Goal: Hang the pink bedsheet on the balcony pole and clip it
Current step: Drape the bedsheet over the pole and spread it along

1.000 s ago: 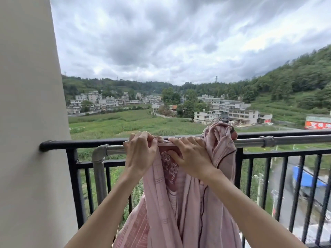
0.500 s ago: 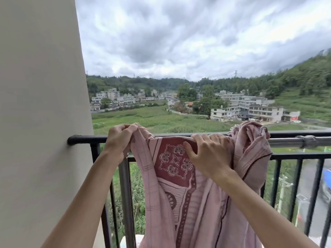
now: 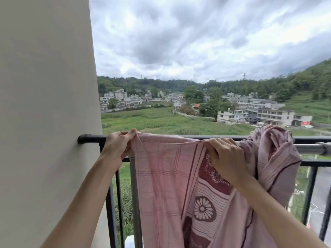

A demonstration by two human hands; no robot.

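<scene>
Pink bedsheet (image 3: pixel 166 176), no legible writing, pinched by both hands.

One bedsheet (image 3: pixel 168 176), two hands, one pole (image 3: pixel 308 149), perhaps no clips.

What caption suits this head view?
Both hands, left hand and right hand, spread the pink bedsheet along the balcony pole; no clip visible.

I see my left hand (image 3: pixel 117 146) and right hand (image 3: pixel 226 159) gripping the pink bedsheet (image 3: pixel 166 176), spread over the grey pole (image 3: pixel 309 149).
</scene>
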